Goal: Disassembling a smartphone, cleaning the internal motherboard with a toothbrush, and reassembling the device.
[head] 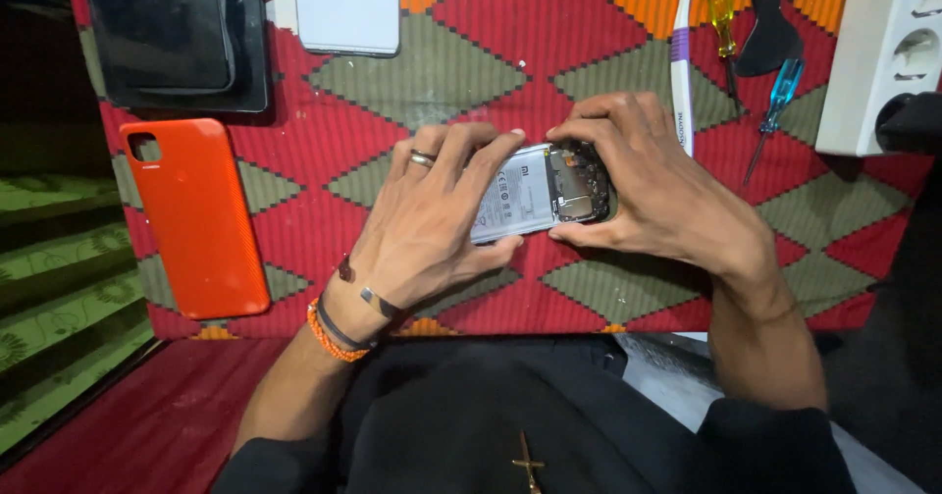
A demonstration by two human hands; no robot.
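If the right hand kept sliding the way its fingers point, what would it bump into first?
The right hand points leftward across the opened phone it grips. Going straight on, it would probably meet the left hand first, since that hand holds the phone's other end.

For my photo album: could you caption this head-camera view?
Two bare hands, left hand and right hand, grip an opened phone above a red patterned cloth.

The left hand (432, 221) is covering one end of the opened phone (538, 193), and the right hand (659, 192) is hiding its other end. The white power strip (876, 52) is running off the right edge. The black tray (177, 35) and white phone (347, 6) are getting cut off at the top.
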